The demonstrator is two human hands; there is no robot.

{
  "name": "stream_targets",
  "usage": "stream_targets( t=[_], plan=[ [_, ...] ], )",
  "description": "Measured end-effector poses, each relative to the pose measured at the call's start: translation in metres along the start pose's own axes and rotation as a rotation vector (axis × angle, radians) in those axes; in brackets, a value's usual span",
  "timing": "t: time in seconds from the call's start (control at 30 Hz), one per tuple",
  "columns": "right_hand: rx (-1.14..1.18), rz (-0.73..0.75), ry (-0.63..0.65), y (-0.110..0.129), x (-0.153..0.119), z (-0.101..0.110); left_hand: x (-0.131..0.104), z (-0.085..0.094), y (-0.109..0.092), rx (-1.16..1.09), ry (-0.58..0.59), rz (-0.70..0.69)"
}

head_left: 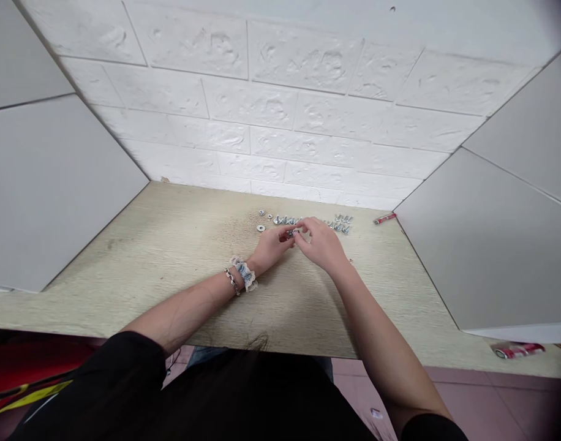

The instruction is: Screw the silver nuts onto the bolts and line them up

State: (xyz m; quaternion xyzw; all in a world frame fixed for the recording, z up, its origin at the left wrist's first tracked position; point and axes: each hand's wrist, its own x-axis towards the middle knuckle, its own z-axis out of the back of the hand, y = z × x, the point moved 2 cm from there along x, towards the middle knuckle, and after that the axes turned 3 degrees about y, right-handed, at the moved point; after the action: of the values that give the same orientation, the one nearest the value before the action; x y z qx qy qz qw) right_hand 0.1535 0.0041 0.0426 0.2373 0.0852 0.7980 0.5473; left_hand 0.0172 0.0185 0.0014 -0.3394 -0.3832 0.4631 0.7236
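Note:
A small metal fastener (294, 233) is pinched between the fingertips of both hands, just above the table; the fingers cover most of it, so its exact kind is hidden. My left hand (274, 243) comes in from the left, closed on it with thumb and fingers. From the right, my right hand (323, 244) meets it with thumb and forefinger. Behind the fingers runs a row of bolts (285, 220), partly covered by the right hand. More bolts (343, 228) lie to the right. A washer (261, 228) and a nut (261, 212) rest left of the row.
The wooden tabletop (170, 245) is bounded by a white brick-pattern wall (271, 110) behind and grey panels (64, 202) at the sides. A red battery-like cylinder (384, 218) lies at the back right; a similar one (519, 350) sits near the front right edge.

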Motion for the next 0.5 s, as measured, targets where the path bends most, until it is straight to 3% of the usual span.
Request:
stream_targets(
  t=[0.1, 0.5],
  plan=[
    [0.0, 0.048, 0.054, 0.001, -0.0005, -0.004, -0.0004, 0.0005, -0.0019, 0.025, -0.002, -0.027],
    [-0.14, -0.03, 0.115, 0.0014, -0.0002, -0.0022, 0.0003, -0.0015, 0.0011, -0.004, 0.045, -0.066]
  ],
)
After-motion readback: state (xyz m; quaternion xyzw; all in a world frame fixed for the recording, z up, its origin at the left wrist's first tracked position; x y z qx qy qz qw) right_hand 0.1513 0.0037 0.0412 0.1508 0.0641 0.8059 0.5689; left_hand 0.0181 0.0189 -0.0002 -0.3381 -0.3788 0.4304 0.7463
